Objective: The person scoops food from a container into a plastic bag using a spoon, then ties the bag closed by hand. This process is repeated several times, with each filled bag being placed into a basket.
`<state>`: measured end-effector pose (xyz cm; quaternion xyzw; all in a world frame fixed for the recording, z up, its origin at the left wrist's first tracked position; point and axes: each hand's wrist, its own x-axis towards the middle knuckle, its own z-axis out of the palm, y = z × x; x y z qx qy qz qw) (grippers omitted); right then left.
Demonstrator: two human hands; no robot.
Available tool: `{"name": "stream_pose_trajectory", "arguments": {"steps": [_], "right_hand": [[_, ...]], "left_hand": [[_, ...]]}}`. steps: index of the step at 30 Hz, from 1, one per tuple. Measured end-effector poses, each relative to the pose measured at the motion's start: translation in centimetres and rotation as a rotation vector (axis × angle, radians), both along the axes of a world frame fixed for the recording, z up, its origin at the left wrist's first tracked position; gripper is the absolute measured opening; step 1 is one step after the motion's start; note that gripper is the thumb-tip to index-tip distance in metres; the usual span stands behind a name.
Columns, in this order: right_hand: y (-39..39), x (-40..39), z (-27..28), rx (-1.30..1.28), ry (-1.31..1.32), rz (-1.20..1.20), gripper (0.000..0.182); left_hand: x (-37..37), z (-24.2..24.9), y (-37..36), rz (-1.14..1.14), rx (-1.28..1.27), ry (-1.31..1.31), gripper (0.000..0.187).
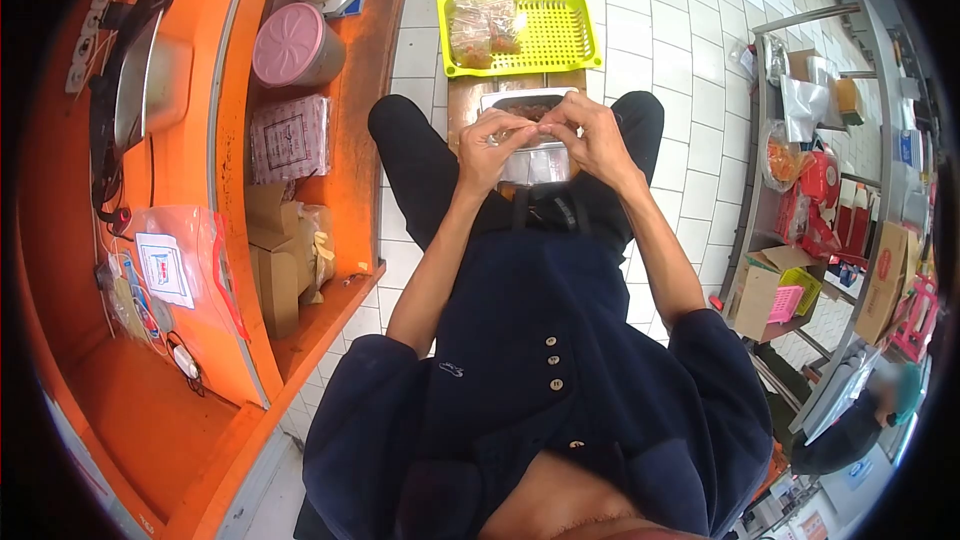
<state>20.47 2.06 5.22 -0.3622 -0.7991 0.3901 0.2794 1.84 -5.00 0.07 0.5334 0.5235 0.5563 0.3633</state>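
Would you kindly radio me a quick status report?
Left hand, right hand fingertip to fingertip; anything held unclear. Silver tray beneath, partly hidden. Green basket beyond, apparently not blocking.

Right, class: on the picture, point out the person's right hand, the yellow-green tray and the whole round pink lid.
Right hand [592, 135]: head view, middle of its back.
Yellow-green tray [552, 24]: head view, bare perforated floor.
Round pink lid [292, 43]: head view, middle of its top.

No wording could be read with certainty. A white script mark [452, 372] on the dark shirt [590, 340] was too small to make out — so was the print on the blue-bordered label [165, 272] of the clear bag [207, 235]. Dark lettering on the pinkish packet [290, 143] and a red emblem [883, 264] on the carton [878, 290] — likewise illegible.
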Motion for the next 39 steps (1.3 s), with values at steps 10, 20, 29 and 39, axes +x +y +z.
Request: {"name": "stream_pose_trajectory", "arguments": {"steps": [10,20,29,39], "right_hand": [[0.8,1.2,-0.4,-0.007,-0.061,0.088,0.009],[0.8,1.1,0.7,0.030,-0.107,0.103,0.017],[1.0,1.0,-0.3,0.111,-0.149,0.160,0.011],[0.4,0.3,0.5,0.139,-0.088,0.203,0.009]], "left_hand": [[0.3,-1.1,-1.2,-0.018,-0.291,-0.393,0.014],[-0.2,-1.2,-0.6,0.023,-0.124,-0.089,0.014],[-1.0,-1.1,-0.4,-0.056,-0.066,-0.032,0.013],[-1.1,-0.9,-0.4,-0.021,-0.002,0.069,0.012]]}}
